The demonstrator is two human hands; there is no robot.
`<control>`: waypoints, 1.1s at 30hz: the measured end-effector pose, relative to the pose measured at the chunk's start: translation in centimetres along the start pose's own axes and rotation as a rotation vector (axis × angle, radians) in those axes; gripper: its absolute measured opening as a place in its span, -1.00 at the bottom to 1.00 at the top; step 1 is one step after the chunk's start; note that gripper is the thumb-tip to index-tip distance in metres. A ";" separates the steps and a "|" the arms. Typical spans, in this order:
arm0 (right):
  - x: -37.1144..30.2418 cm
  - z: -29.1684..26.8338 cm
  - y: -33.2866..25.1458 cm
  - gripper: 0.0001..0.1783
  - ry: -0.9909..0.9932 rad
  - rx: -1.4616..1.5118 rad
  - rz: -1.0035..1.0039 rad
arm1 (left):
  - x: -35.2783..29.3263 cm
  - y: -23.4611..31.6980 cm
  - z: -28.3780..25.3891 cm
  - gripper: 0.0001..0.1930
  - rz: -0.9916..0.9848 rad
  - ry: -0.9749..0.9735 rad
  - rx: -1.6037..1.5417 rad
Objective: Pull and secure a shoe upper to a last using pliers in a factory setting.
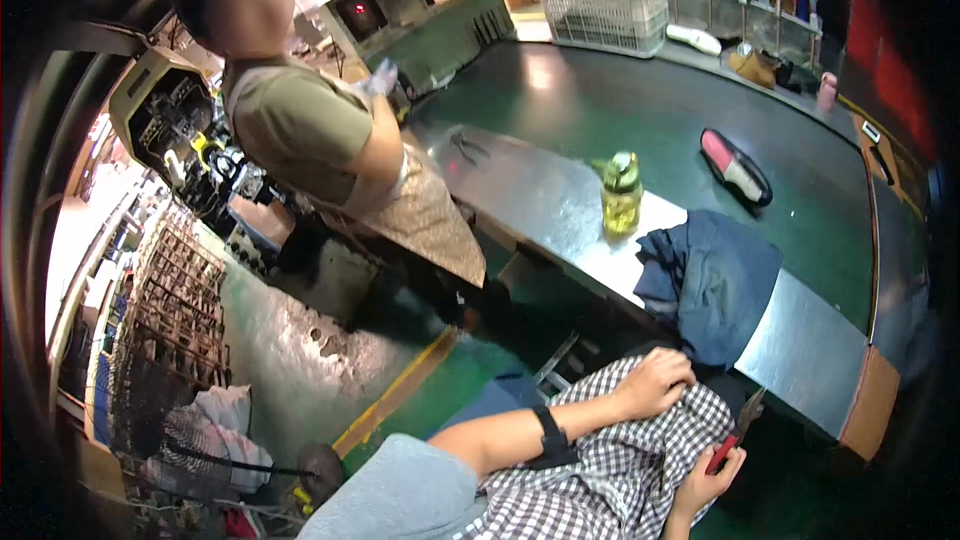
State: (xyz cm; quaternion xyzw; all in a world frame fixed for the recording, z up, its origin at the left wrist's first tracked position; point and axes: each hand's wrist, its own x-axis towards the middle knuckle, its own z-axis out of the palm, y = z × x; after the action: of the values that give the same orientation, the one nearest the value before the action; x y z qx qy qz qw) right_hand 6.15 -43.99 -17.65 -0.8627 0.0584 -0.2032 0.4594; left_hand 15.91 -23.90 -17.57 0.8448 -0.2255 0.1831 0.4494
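Observation:
My left hand (655, 382) rests on the black-and-white checked apron (610, 440) over my lap. Its fingers are curled, and whatever may be inside them is hidden. A dark band circles that wrist. Lower and to the right, my right hand (706, 488) is closed round a red-handled tool (721, 454); its exact kind does not show. Just beyond my lap, a crumpled dark blue cloth (715, 285) drapes over the near metal edge of the workbench. Behind it stands a yellow-green bottle (621, 198). Farther right lies a dark shoe (737, 168) with a pink and pale inside.
A person (310, 120) in an apron stands at the bench's left. Pliers-like tool (468, 145) lies near them. A white plastic basket (606, 15) sits at the back of the green conveyor-like surface (560, 90). A machine (165, 105) and wire rack (175, 305) occupy the left.

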 end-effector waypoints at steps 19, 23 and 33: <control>-0.2 0.1 0.3 -0.83 0.025 0.023 0.007 | 0.0 0.1 -0.2 -0.87 -0.070 -0.075 -0.004; -0.2 0.1 0.4 -0.83 0.024 0.017 -0.029 | 0.0 0.2 -0.3 -0.87 -0.080 -0.090 0.005; 0.5 0.2 -0.9 -0.82 0.037 0.027 -0.042 | 2.9 0.4 -4.8 -0.48 -0.432 0.348 -0.481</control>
State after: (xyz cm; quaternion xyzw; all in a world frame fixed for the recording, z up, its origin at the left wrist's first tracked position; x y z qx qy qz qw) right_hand 6.57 -43.49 -16.88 -0.8536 0.0461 -0.2294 0.4654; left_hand 17.58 -20.67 -13.26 0.6992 0.0014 0.1665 0.6953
